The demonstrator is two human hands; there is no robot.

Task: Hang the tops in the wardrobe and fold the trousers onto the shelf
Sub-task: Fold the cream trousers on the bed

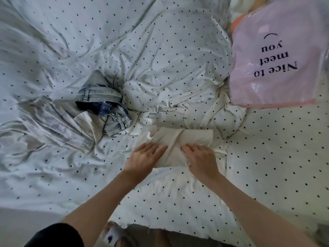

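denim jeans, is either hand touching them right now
No. The denim jeans lie crumpled apart on the bedsheet, while the left hand and right hand both press on the cream garment.

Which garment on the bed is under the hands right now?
The cream folded garment, pressed flat by both hands; the denim jeans and pale printed garment lie untouched, left.

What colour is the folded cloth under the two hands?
Plain cream, without pattern, seen in the head view: the folded cloth under the left hand and right hand.

Pale cloth on a dotted bed

The cream garment is plain; the bedsheet is white with dark dots; the jeans faded blue; the bag pink with black lettering.
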